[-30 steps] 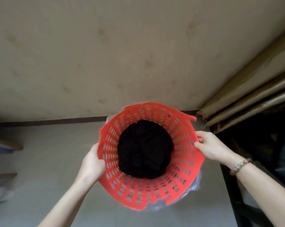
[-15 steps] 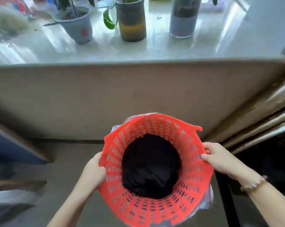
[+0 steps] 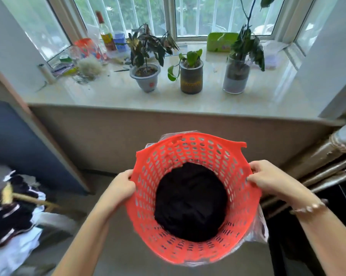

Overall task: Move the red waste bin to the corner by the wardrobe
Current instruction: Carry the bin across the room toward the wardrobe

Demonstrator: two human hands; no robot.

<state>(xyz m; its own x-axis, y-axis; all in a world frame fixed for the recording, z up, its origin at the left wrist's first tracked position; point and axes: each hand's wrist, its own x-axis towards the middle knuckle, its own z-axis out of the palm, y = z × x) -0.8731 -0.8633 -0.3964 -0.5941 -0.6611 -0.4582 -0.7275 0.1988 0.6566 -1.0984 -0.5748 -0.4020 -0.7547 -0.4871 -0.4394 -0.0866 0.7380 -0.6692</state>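
Bin: red waste bin [image 3: 239, 226], perforated plastic, held up in the lower middle of the view, mouth toward the camera, tilted a little.
Bin rim: broken and jagged along the far edge, with a notch at the upper right.
Bin contents: black bag [image 3: 191, 204] filling the bottom, dark and crumpled.
Bin outside: clear plastic film [image 3: 260, 228] sticking out past the right and lower wall.
Left hand: left hand [image 3: 121, 188] closed on the bin's left rim, fingers curled over the edge.
Right hand: right hand [image 3: 267, 181] closed on the bin's right rim, thumb outside, fingertips pressing the inner wall.
Wrist: bead bracelet [image 3: 309, 208] on the right wrist.
Bin position: in front of the low wall under the window sill [image 3: 108, 94], above the grey floor [image 3: 120, 251], apart from both.
Sill: three potted plants in a row, namely a grey pot [image 3: 146, 77] on the left, a dark cylinder pot [image 3: 191, 77] in the middle, a glass jar [image 3: 236, 76] on the right.
Sill, left end: bottle [image 3: 106, 36] with a red cap, amid small clutter too blurred to name.
Sill, back: green box [image 3: 220, 41] against the window [image 3: 190, 14].
Right edge: pipes [image 3: 317, 166] running slantwise beside the bin's right side.
Left edge: blue panel [image 3: 24, 148] with a wooden border; below it, blurred dark and white cloth [image 3: 11, 216].
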